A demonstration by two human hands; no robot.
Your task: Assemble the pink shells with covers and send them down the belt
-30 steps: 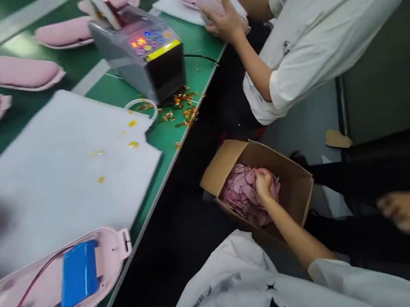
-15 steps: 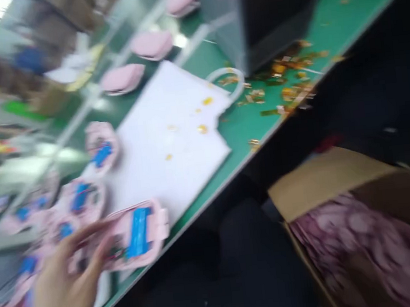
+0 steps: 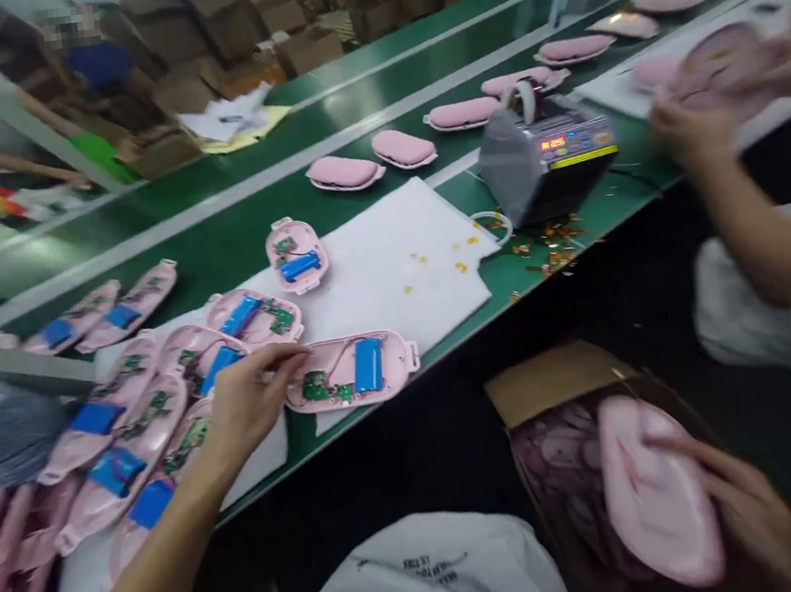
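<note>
With fingers closed on its left end, my left hand grips a pink plastic shell at the table's front edge. Inside that shell lie a blue battery and a green circuit board. My right hand holds a pink oval cover over an open cardboard box. More pink pieces fill the box. Several similar shells with batteries, such as one pink shell, lie about my left hand.
A grey tape dispenser with a lit display stands beyond a white foam sheet. Amber tape scraps lie around it. Closed pink cases line the green table. A co-worker's hands handle a pink piece at the right.
The view has levelled and swung right. My right hand has come into view with a pink cover above the box. My left hand still holds the shell, now at the table edge.
</note>
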